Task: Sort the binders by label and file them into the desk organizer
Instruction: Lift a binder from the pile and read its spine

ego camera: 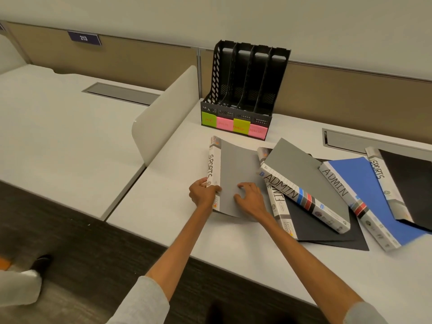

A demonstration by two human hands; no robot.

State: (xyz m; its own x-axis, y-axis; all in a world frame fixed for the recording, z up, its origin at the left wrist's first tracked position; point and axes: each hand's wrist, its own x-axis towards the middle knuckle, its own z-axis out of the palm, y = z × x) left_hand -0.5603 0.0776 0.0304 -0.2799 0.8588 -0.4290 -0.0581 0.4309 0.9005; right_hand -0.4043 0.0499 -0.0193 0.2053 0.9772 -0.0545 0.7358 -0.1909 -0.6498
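A grey binder (236, 164) with SPORTS on its white spine lies flat on the desk in front of the black desk organizer (245, 85). My left hand (203, 192) grips the lower end of that spine. My right hand (250, 197) rests on the grey cover, fingers bent. To the right lie a grey ADMIN binder (304, 174) on top of a black binder whose spine starts FIN (327, 228), then a blue ADMIN binder (357, 178) and a black SPORTS binder (406, 181). The organizer's slots hold nothing; green and pink labels (233, 126) sit along its front.
A white divider panel (163, 113) stands left of the organizer between two desks. The desk's front edge (210, 260) runs diagonally below my arms. A grey cable hatch (346, 141) is set into the desk at the back right. A person's shoe (42, 261) shows at lower left.
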